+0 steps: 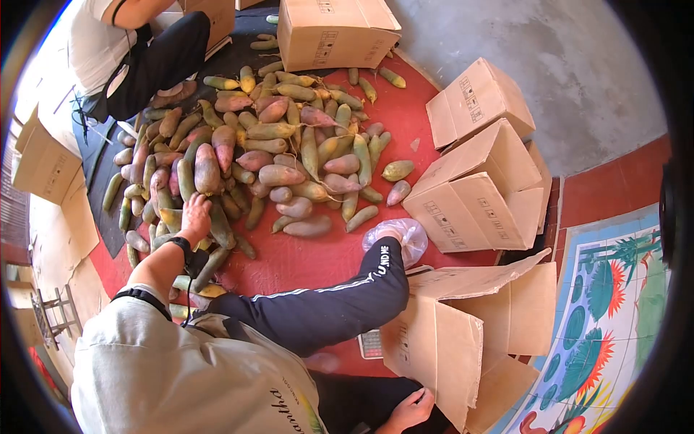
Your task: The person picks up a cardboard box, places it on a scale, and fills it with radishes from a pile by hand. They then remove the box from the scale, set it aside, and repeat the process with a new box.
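Note:
A big heap of radishes point(275, 131), some green and some reddish-purple, covers the red mat. My left hand point(195, 215) reaches into its near left side, palm down with fingers stretched out. The fingertips lie at a green radish point(220, 226), just below a large reddish radish point(207, 170). I cannot see a grip around any radish. My right hand point(412, 411) rests low by my dark trouser leg, beside an open cardboard box point(434, 347). Its fingers are curled, and whatever they may hold is hidden.
More cardboard boxes point(470, 202) stand along the right, with another box point(325, 32) behind the heap. My foot in a clear plastic bag point(408, 242) lies on the red mat point(303, 253). Another person point(108, 50) crouches at upper left. A keypad-like device point(371, 345) lies near the open box.

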